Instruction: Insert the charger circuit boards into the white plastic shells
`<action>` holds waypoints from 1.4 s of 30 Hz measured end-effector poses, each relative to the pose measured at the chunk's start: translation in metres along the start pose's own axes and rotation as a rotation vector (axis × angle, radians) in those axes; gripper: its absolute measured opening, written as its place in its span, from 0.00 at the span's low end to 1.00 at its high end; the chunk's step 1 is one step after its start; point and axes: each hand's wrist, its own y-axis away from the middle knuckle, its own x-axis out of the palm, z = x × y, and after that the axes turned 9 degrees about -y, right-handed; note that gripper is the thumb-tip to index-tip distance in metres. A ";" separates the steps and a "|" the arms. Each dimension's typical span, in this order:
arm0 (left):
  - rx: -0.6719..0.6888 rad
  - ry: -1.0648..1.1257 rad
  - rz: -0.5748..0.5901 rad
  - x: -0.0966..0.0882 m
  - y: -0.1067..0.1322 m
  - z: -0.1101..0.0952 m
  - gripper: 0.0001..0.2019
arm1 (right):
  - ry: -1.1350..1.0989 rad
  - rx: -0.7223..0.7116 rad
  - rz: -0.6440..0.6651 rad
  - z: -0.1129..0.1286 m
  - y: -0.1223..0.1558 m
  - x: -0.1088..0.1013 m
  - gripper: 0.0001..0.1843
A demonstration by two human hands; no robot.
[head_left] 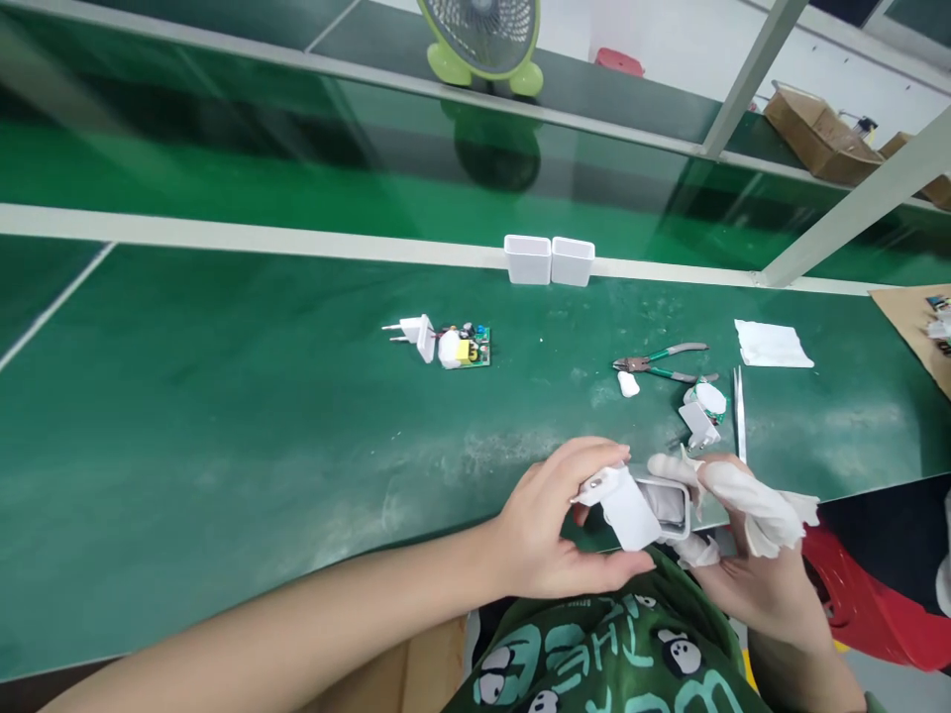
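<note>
1. Case (675, 482), white, low in front of the worker; right hand (769, 589) grips it, some fingers in white wraps (750, 495), probably for protection.
2. Left hand (557, 525): thumb and fingers grasp a white plug piece (631, 510) at the case's 9 o'clock, likely to keep the two aligned. Joined or apart? Can't tell from where I stand.
3. Pliers (635, 364) at 12 o'clock, tweezers (739, 416) at 1: seemingly parked for quick reach.
4. Plug-and-board unit (475, 349) at 10 o'clock, well apart, perhaps to avoid knocks.

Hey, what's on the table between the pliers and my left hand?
In the head view, a small white lump lies between the pliers and your left hand.
</note>
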 end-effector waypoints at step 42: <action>0.123 0.221 -0.119 0.007 0.002 0.009 0.37 | 0.119 -0.027 0.074 -0.005 0.000 0.001 0.27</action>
